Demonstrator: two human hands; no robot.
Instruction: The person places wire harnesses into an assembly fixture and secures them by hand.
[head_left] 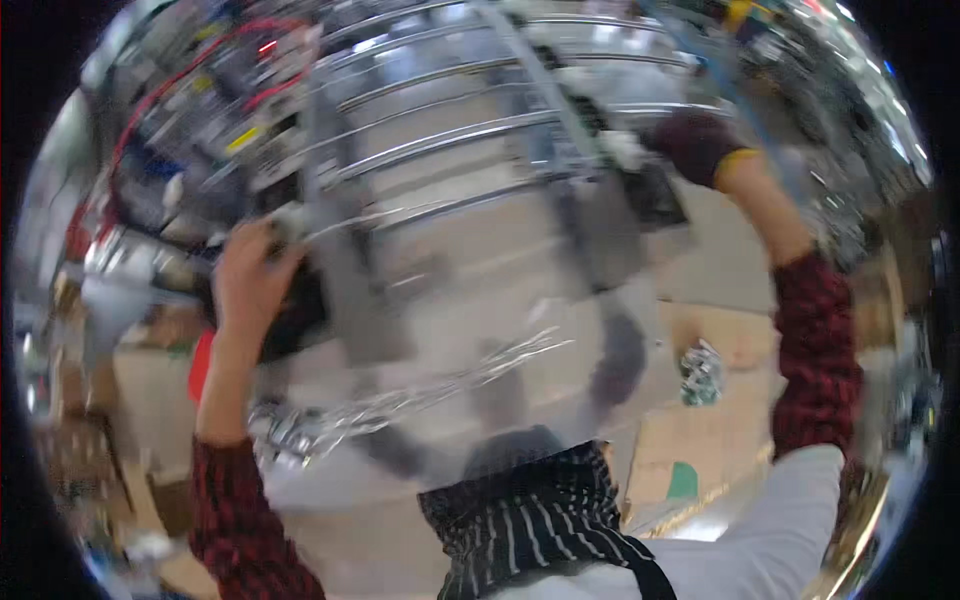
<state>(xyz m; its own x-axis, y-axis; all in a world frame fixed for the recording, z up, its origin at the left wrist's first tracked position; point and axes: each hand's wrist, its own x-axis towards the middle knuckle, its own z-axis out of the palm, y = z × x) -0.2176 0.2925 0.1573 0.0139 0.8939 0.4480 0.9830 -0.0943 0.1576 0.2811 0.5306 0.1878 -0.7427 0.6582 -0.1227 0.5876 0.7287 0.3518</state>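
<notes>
Over flattened brown cardboard, left hand grips a blurred black part; right hand's grip unclear.

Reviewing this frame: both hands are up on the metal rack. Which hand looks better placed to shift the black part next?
Left, probably. The bare left hand already rests against the black part at the metal rack. The right hand, in a dark glove, is raised at the rack's far side, apart from it. Motion blur hides the grip.
</notes>
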